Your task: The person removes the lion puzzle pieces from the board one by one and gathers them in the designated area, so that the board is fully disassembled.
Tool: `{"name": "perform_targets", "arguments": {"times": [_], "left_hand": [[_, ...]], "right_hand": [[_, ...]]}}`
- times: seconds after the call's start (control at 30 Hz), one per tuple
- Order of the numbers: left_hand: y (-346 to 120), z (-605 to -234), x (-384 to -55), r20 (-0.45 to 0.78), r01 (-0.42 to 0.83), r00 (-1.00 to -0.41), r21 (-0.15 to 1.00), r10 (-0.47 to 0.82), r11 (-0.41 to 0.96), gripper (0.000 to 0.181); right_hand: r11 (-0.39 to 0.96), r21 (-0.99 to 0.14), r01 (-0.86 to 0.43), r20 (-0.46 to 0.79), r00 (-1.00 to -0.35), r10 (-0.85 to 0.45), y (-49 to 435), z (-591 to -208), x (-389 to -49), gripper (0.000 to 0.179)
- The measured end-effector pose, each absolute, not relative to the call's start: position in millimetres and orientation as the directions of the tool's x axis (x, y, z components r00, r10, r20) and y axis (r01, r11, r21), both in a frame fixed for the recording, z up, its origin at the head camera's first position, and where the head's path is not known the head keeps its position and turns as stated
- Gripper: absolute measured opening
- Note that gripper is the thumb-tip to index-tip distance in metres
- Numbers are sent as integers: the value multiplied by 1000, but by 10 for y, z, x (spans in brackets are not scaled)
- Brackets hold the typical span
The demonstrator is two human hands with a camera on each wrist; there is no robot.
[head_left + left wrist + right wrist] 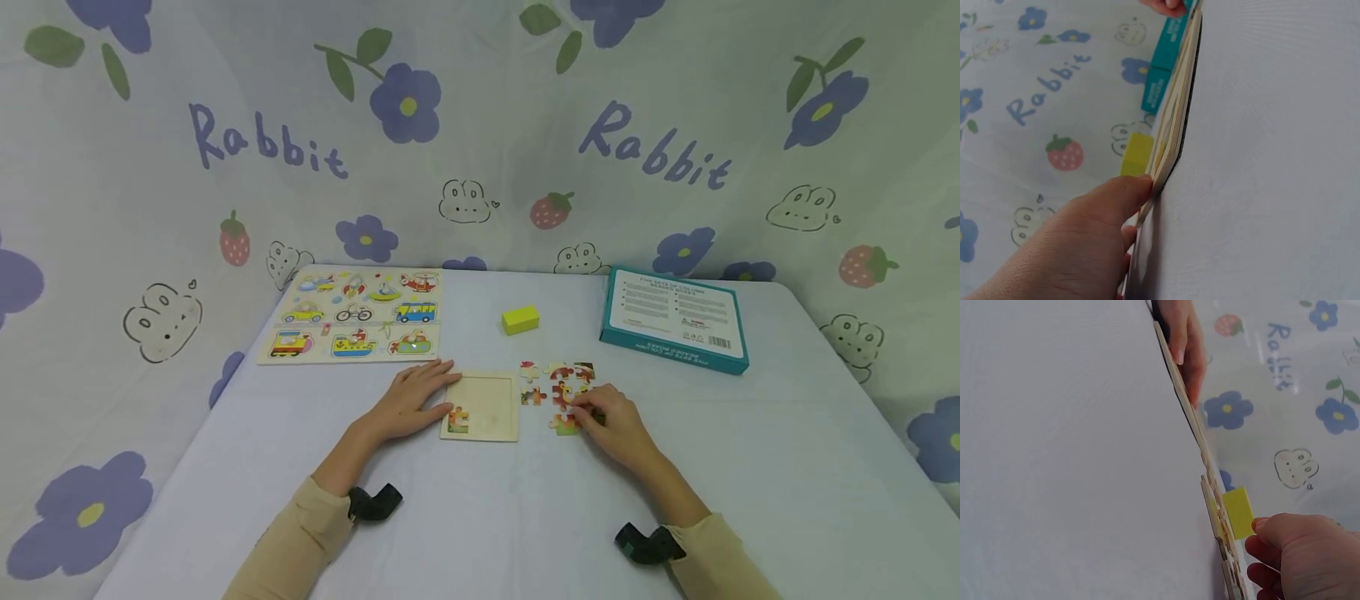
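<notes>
My left hand [411, 402] lies at the left side of a square wooden puzzle tray [491, 435], fingers extended. Its thumb [1125, 190] touches the tray's edge. One printed puzzle piece [458, 420] sits in the tray's near left corner. Right of the tray, several loose puzzle pieces [533, 396] lie on the white table, some close together. My right hand [617, 427] is over this group, thumb and fingertips bent together right at an orange-and-yellow piece [562, 393]. I cannot tell whether they pinch it. The palm partly covers a dark piece [597, 415].
A yellow block [521, 320] stands behind the tray. At the back left lies a wooden vehicle puzzle board [360, 318]; at the back right, a teal-edged flat box [675, 318]. A printed cloth [480, 125] hangs behind the white-covered table [480, 525].
</notes>
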State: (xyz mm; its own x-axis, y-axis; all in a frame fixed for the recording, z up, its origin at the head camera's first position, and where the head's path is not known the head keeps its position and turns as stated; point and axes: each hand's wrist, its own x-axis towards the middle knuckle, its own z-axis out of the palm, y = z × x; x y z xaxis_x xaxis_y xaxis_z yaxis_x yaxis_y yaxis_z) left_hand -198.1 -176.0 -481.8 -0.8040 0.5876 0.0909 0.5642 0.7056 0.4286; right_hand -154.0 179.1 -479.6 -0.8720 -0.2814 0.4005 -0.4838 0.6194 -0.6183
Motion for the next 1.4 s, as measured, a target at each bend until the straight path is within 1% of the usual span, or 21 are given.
{"name": "perform_targets", "arguments": {"times": [0.17,0.33,0.47,0.67,0.8,1.03,1.27,1.4], "left_hand": [[-1768,-4833,-1982,94,567,-802,433,591,701,52],[-1774,-4846,-1986,97,571,-801,422,591,704,51],[-1773,-4838,-1984,95,567,-803,427,589,704,50],[-1775,-4814,-1967,97,565,-804,436,587,701,49],[-1771,-4810,-1959,96,564,-802,443,589,696,49],[-1776,-4830,-1959,105,569,-800,442,590,693,49],[-1780,-4867,-1970,103,569,-800,440,591,695,49],[-1785,-4862,-1974,112,572,-800,437,590,694,50]], "right_hand": [[623,-595,-507,406,-859,-312,1743,-4774,-1524,10],[602,-567,-563,444,-824,-352,1692,-4741,-1502,12],[586,-563,-583,452,-811,-372,1668,-4727,-1499,16],[582,-541,-607,444,-794,-416,1606,-4672,-1502,24],[585,-523,-619,429,-785,-447,1543,-4627,-1504,25],[543,-536,-646,408,-762,-503,1404,-4536,-1504,26],[556,-491,-671,401,-741,-539,1268,-4481,-1540,31],[552,-486,-677,401,-734,-548,1181,-4446,-1549,30]]}}
